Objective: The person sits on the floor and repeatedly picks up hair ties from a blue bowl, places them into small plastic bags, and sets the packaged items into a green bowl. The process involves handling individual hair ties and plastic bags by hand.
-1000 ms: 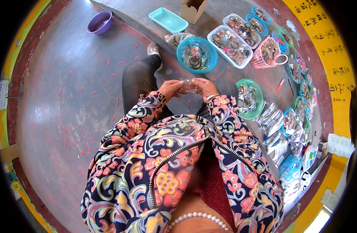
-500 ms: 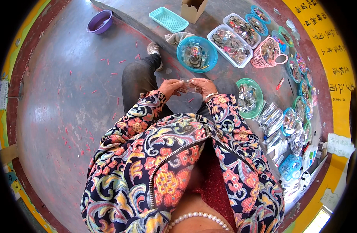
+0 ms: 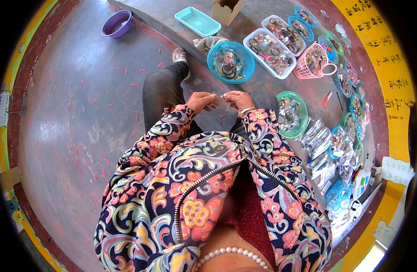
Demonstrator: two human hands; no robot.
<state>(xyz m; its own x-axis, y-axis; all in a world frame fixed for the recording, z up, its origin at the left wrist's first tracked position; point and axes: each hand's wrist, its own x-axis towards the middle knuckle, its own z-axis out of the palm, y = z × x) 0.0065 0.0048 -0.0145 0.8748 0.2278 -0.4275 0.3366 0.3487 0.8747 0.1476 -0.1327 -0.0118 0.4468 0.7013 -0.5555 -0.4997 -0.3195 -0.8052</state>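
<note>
Between my two hands, above my lap, is a small clear plastic bag. What it holds, if anything, is too small to make out. My left hand pinches one side of it with thumb and fingertips. On the other side my right hand, a bracelet at its wrist, is closed on the bag the same way. Beyond the hands stands a round blue basin of small bagged items. A green basin with shiny clear packets sits beside my right knee.
White trays and a pink basket full of small goods stand ahead to the right. Silvery packets lie on the floor nearer me. A teal basket, a cardboard box and a purple basin are farther off.
My fingertips have shifted slightly on the plastic bag, and the bag's shape between them has changed. Both hands stay in nearly the same place.
</note>
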